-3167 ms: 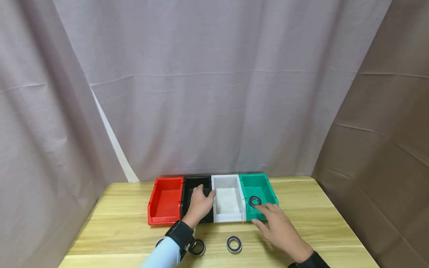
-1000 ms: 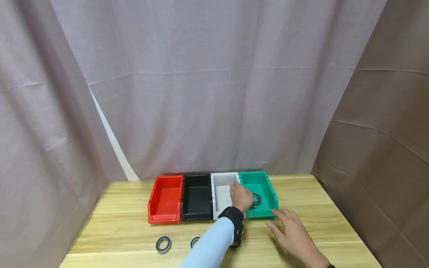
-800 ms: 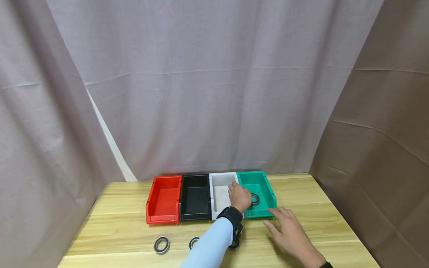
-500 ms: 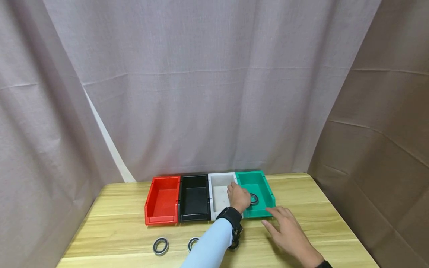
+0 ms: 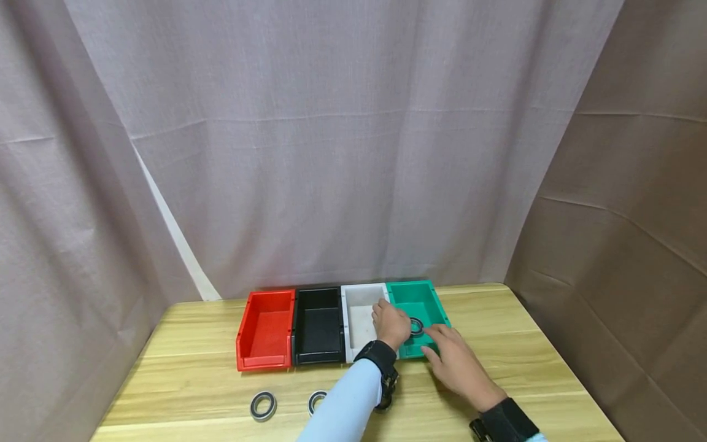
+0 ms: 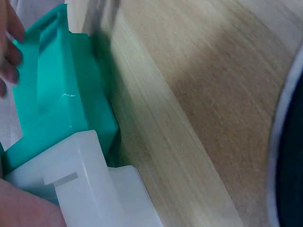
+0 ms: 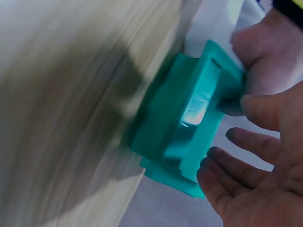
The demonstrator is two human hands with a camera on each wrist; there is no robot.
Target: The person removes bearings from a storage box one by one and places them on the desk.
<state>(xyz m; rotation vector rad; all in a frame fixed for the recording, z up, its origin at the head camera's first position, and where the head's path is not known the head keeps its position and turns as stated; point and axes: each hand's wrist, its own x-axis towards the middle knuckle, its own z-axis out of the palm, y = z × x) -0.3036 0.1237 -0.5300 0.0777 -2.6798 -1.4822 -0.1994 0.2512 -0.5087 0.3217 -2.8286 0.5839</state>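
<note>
In the head view my left hand [image 5: 391, 326] reaches over the wall between the white bin [image 5: 349, 325] and the green bin [image 5: 439, 307]. Its fingers bend down on the white bin's side; their tips are hidden, so I cannot tell what they hold. Beside that hand, a ring-shaped ball bearing [image 5: 421, 327] lies in the green bin, partly covered. My right hand [image 5: 457, 368] is over the green bin's front edge, fingertips close to the bearing. The right wrist view has this hand [image 7: 265, 175] with fingers loosely bent, thumb apart, and nothing between them.
A black bin [image 5: 320, 358] and a red bin [image 5: 265, 362] continue the row leftward. In front, one bearing [image 5: 254, 407] lies on the wooden table [image 5: 182, 393]. Another bearing [image 5: 312, 403] is partly behind the left sleeve [image 5: 345, 399]. A curtain [image 5: 309, 184] hangs behind.
My left hand has moved right from the black bin to the white and green bins, staying there over the last second. My right hand has moved forward and left, toward the bearing in the green bin.
</note>
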